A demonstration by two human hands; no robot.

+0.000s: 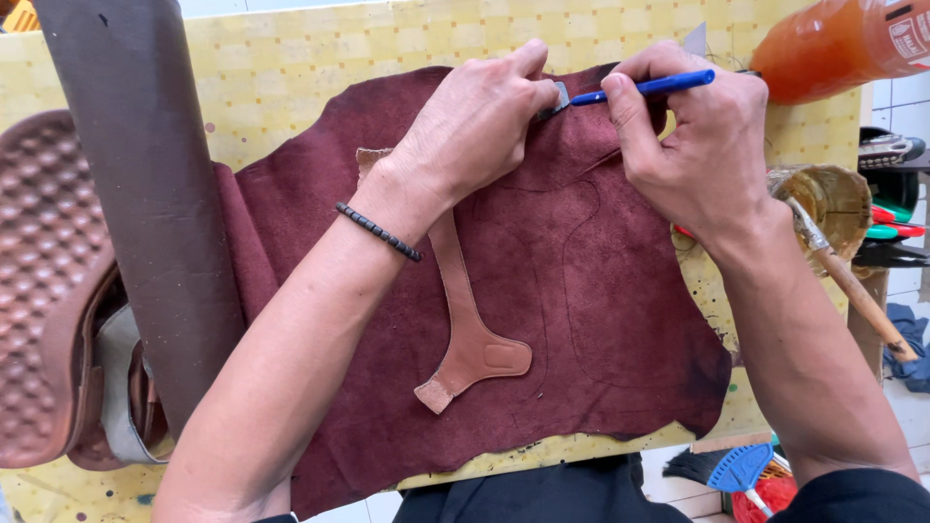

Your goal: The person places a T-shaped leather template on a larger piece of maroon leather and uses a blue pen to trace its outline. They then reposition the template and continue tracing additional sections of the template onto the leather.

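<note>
A dark red suede hide (581, 320) lies spread on a yellow checked table (291, 58). Curved outlines are drawn on it. A tan leather pattern piece (470, 339) rests on the hide, partly under my left forearm. My left hand (475, 121) presses down on the hide near its far edge, fingertips beside a small metal blade tip (560, 97). My right hand (693, 136) grips a blue-handled knife (644, 89), its tip meeting the hide next to my left fingers. A black bead bracelet (378, 232) circles my left wrist.
A dark brown leather roll (145, 194) lies at the left over a brown studded piece (44, 281). An orange bottle (843, 44) lies at the far right. A glue pot (833, 199) with a brush (857, 291) sits at the right edge. Tools and a blue brush (741, 470) lie below the table.
</note>
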